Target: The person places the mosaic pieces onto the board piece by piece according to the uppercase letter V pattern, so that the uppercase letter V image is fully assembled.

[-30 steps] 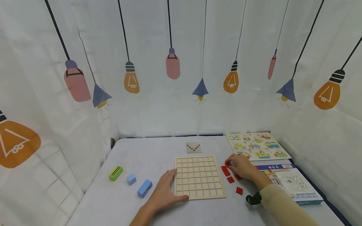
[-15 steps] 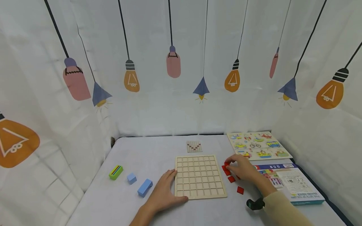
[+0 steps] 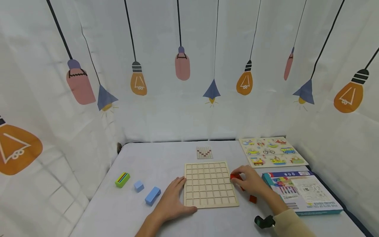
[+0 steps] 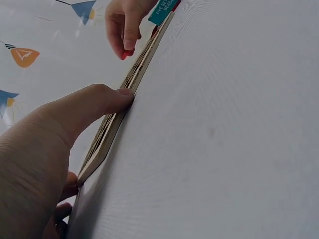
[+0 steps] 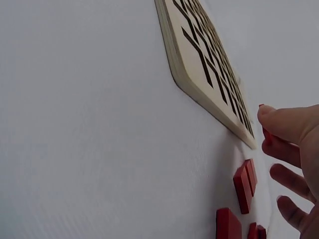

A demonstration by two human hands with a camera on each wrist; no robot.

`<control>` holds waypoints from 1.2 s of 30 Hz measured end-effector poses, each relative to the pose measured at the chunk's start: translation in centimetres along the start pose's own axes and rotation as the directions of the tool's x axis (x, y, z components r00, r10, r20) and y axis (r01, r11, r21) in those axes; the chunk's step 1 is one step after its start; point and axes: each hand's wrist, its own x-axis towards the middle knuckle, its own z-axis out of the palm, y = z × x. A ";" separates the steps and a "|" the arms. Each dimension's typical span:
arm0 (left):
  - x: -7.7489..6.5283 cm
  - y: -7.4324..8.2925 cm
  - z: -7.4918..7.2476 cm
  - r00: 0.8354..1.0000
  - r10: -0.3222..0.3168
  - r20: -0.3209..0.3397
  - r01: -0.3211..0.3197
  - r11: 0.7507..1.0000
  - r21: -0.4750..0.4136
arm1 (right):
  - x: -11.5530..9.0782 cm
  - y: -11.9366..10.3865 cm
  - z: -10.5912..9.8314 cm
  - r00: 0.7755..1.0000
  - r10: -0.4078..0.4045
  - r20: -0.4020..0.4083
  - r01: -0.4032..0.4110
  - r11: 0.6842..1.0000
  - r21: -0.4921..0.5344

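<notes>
In the head view, a pale wooden grid board point(image 3: 211, 185) lies on the white cloth. My left hand point(image 3: 172, 203) is spread around its near left corner, with the thumb point(image 4: 107, 101) against the near edge and fingertips at the left edge. Just off the board's right side, my right hand point(image 3: 251, 180) pinches a small red square tile point(image 5: 267, 136) between thumb and forefinger, raised above the cloth. Below that hand more red tiles point(image 5: 242, 190) lie on the cloth, partly hidden in the head view. One red tile point(image 3: 253, 199) sits apart, nearer to me.
Behind the board lies a small pattern card point(image 3: 204, 152). To the left are a green striped block point(image 3: 122, 180), a blue cube point(image 3: 138, 186) and a longer blue block point(image 3: 152, 196). A flat box point(image 3: 305, 192) and a picture board point(image 3: 272, 152) lie on the right.
My right hand has picked up a red tile from the group and moved slightly left and toward the grid board. The left hand stays at the board's corner.
</notes>
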 end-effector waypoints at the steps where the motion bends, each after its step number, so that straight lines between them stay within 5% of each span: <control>1: 0.0 0.0 0.0 1.000 0.002 0.000 -0.002 1.000 -0.001 | -0.1 -0.2 0.1 1.000 -0.014 -0.002 0.014 1.000 -0.007; 23: 0.1 0.1 -0.2 1.000 -0.001 0.001 0.001 1.000 -0.027 | -0.8 -4.3 2.8 0.984 -0.171 0.045 0.164 0.979 0.119; 30: 0.1 0.3 -0.2 1.000 -0.014 -0.003 0.014 1.000 -0.025 | -1.0 -5.5 3.8 0.993 -0.093 0.067 0.084 0.988 0.128; 36: 0.1 0.4 -0.1 1.000 -0.025 -0.004 0.025 0.999 -0.034 | -1.0 -6.2 4.7 0.990 -0.110 0.093 0.096 0.986 0.139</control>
